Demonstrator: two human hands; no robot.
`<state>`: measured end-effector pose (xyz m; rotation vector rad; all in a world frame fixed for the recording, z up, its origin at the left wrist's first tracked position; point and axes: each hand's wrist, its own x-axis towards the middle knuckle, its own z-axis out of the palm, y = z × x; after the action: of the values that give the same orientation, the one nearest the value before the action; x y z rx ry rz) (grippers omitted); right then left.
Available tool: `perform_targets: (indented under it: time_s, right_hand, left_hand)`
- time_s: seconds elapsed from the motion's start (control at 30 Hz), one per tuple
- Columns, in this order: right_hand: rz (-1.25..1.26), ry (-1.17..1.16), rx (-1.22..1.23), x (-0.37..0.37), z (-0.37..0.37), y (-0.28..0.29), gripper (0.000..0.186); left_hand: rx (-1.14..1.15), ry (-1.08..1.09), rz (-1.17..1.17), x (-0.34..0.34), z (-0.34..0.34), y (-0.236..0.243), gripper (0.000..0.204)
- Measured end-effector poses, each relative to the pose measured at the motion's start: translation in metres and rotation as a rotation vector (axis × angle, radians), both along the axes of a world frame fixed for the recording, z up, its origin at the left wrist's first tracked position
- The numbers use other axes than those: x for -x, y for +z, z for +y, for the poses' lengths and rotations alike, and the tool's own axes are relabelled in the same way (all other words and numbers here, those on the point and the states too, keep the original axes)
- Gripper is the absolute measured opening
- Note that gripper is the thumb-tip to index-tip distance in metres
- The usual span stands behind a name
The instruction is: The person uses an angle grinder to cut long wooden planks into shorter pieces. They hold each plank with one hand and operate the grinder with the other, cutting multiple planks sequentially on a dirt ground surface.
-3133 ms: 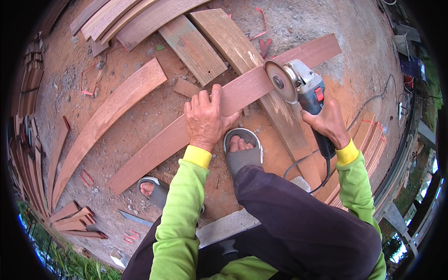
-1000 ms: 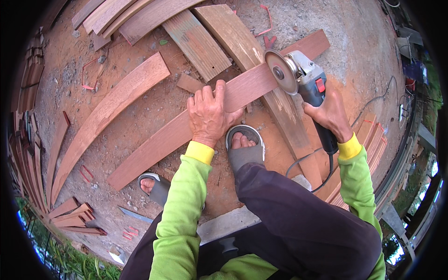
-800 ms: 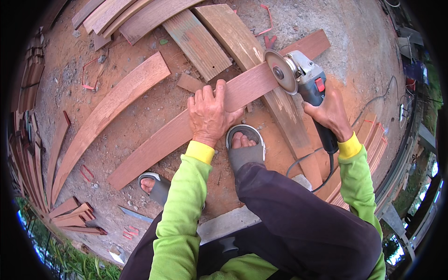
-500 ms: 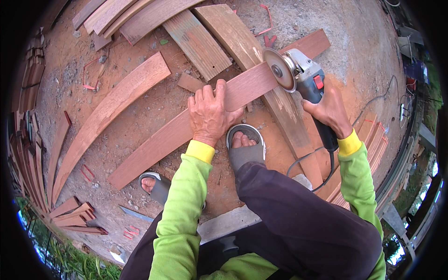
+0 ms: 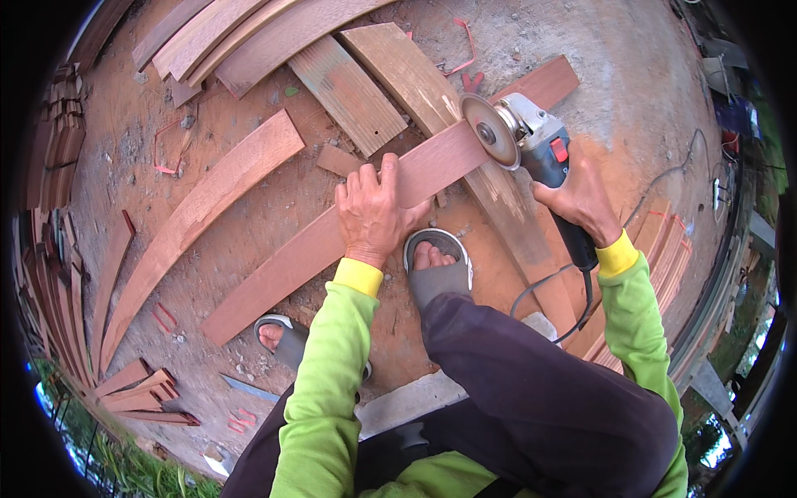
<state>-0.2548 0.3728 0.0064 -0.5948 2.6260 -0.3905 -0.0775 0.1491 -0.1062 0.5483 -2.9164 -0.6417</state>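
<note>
A long reddish-brown plank [image 5: 278, 270] lies slantwise in front of me, its far part crossing over a weathered board [image 5: 515, 217]. My left hand [image 5: 369, 207] is closed over the plank near its middle, fingers over the far edge and thumb along the near side. Wrapped around the body of an angle grinder [image 5: 544, 139] with a red switch is my right hand [image 5: 585, 197]. The grinder's round disc [image 5: 490, 131] stands at the plank's surface, right of my left hand; whether it touches or spins I cannot tell.
My sandalled foot [image 5: 436, 266] stands close to the plank's near edge. A curved plank [image 5: 195, 216] lies to the left, with more boards [image 5: 349, 95] stacked at the back. The grinder's cord [image 5: 588, 299] loops beside my right forearm. Stacked slats [image 5: 656, 274] lie at right.
The whole view has shifted slightly. Both hands keep their holds, and the grinder's disc stays at nearly the same place on the plank.
</note>
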Motion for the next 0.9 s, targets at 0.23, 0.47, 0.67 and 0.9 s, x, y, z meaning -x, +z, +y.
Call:
perform_targets:
  time_s: [0.23, 0.47, 0.67, 0.9]
  right_hand:
    - [-0.015, -0.074, 0.069, 0.000, 0.003, 0.004, 0.058]
    - [0.039, -0.123, 0.094, 0.006, 0.016, 0.010, 0.065]
    - [-0.009, -0.276, 0.187, 0.000, 0.029, 0.015, 0.063]
    - [0.030, -0.434, 0.191, -0.013, 0.050, 0.021, 0.063]
  left_hand:
    - [0.054, -0.045, -0.030, 0.003, -0.008, 0.001, 0.084]
    - [0.063, -0.006, -0.021, 0.004, -0.003, -0.012, 0.087]
    - [0.111, -0.047, -0.046, -0.008, -0.019, -0.033, 0.094]
    - [0.035, -0.159, -0.038, -0.066, -0.062, -0.052, 0.096]
